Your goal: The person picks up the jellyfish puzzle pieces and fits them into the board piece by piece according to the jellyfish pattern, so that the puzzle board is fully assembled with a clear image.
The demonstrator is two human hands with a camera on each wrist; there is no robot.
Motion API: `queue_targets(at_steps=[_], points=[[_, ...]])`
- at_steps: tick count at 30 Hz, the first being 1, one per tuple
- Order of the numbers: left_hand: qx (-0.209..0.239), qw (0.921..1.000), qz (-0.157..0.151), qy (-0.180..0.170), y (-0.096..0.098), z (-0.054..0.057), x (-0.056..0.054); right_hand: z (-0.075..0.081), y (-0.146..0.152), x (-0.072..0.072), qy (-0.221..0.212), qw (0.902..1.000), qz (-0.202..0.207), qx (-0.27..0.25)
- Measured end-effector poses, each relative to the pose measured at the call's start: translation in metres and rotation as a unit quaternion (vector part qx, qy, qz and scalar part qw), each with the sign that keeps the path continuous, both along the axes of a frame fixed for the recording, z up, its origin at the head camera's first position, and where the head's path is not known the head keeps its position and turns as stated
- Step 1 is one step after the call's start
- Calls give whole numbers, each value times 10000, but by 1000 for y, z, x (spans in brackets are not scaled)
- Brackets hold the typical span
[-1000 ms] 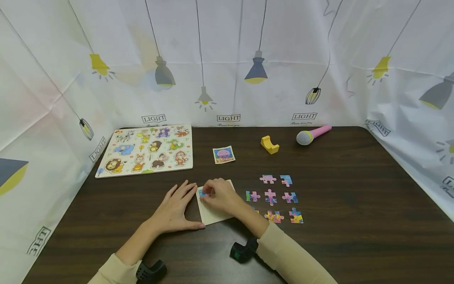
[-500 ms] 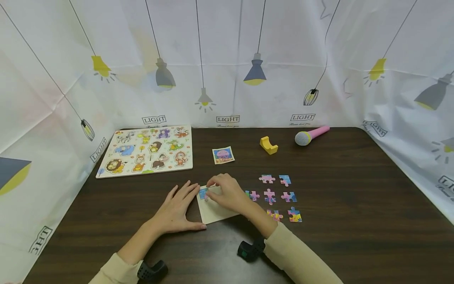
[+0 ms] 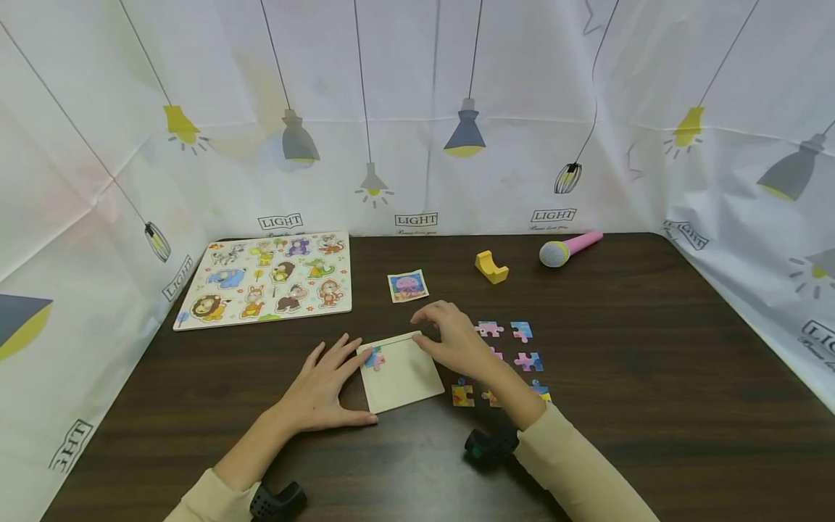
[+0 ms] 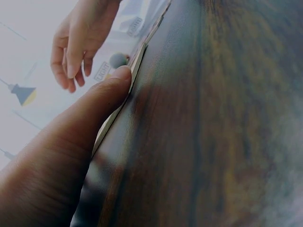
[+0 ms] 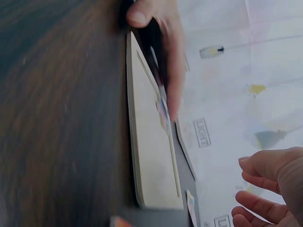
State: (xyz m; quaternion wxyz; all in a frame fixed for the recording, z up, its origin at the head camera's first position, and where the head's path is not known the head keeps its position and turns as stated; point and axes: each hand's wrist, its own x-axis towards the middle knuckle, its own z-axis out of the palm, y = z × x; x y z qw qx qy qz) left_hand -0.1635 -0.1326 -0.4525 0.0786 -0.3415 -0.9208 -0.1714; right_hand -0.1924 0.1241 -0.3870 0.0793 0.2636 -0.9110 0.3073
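A pale wooden puzzle tray (image 3: 404,380) lies on the dark table. One blue-and-pink jigsaw piece (image 3: 375,359) sits in its upper left corner. My left hand (image 3: 324,388) rests beside the tray with fingers spread, its fingertips at the upper left corner. In the left wrist view the left thumb (image 4: 106,92) touches the tray's edge. My right hand (image 3: 457,344) hovers over the tray's upper right corner. Its fingers are loosely bent and hold nothing, as the right wrist view shows. Several loose jigsaw pieces (image 3: 528,361) lie right of the tray, some partly hidden by the right arm.
A board with animal pictures (image 3: 264,283) lies at the back left. Behind the tray is a small picture card (image 3: 408,286). A yellow curved block (image 3: 491,267) and a pink toy microphone (image 3: 570,249) lie farther back right. A printed curtain (image 3: 417,109) borders the table.
My right hand has let go of the blue-and-pink jigsaw piece in the tray's corner. It has moved right and back, uncovering the tray. The left hand stays in place.
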Motion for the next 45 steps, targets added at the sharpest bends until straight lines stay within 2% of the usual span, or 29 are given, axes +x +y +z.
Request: queue_targets(at_steps=[10, 18, 26, 33, 40, 45], points=[[-36, 10000, -63, 64, -1, 0, -1, -1, 30, -3, -96, 9997, -240, -15], [-70, 10000, -3, 33, -2, 0, -2, -10, 55, -7, -230, 9974, -604, 309], [-84, 9999, 34, 59, -1, -2, -1, -21, 74, -9, -293, 9952, -582, 737], [-90, 9999, 56, 107, 1, -3, -1, -22, 90, -10, -261, 9920, -694, 1017], [-124, 9997, 197, -16, 2, -2, 0, -21, 103, -12, -480, 9883, -833, 1185], [-190, 9992, 346, -111, 3, -1, 0, -22, 107, -13, -471, 9864, -873, 1309]])
